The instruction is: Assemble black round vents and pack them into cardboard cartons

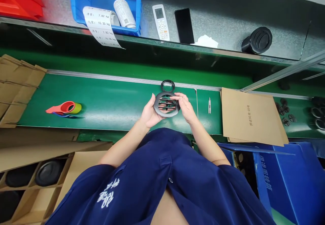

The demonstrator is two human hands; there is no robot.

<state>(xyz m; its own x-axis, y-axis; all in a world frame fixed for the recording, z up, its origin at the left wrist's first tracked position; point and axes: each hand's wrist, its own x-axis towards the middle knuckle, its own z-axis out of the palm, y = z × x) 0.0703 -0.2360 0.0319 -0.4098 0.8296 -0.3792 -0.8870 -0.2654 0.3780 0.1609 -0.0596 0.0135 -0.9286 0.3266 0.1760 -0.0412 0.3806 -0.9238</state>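
The left hand is curled around a round slatted vent, thumb at its rim and fingers behind, showing through the gaps; the right hand lays its fingers across the right side, but its thumb is hidden, so I cannot tell whether it pinches; the vent is between the two hands, over the front part of the surface. It looks like light, stiff plastic, probably a little slippery; the thin slats seem the fragile part, so the broad outer rim is the better place to take hold.

The surface is smooth green and faintly glossy, long and flat; below its right end, a blue box has flat, sheet-like walls; the brown cardboard sheets are matte, rectangular and loosely stacked; to the left, the tape dispenser has a smooth red body beside a yellow roll; the vent itself is dark, its dull rim rounded and its slats straight; just behind it, a black ring is shinier and open in the middle; the slim cutter looks metallic.
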